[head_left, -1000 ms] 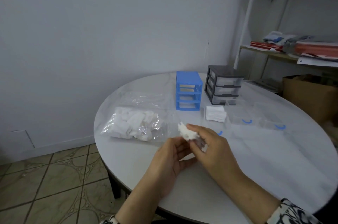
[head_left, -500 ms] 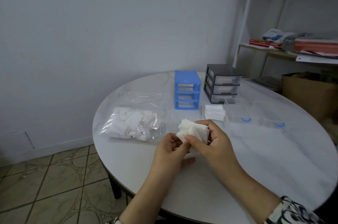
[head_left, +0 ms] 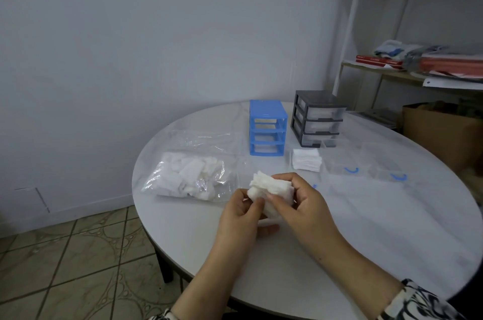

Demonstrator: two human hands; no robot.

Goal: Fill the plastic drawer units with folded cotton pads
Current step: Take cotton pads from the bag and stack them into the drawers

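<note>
Both hands meet over the near part of the table [head_left: 366, 228]. Left hand [head_left: 240, 217] and right hand [head_left: 303, 204] each have fingers curled onto one wad of cotton pads [head_left: 271, 189], pinching it between thumbs and fingertips; I read this as folding or squaring the wad.

Progress, my judgement: early to middle. Grey drawer unit [head_left: 317, 118], far right of centre, has all three drawers in, white showing through their fronts, so probably filled. Blue drawer unit [head_left: 266, 127] beside it on the left stands as a bare frame, slots open. Its clear drawers [head_left: 364, 168] appear to lie on the table to the right; one, just beside the frame, holds a stack of folded pads [head_left: 306, 159], the rest look unfilled.

Supply bag [head_left: 188, 176] at left holds plenty of pads
</note>
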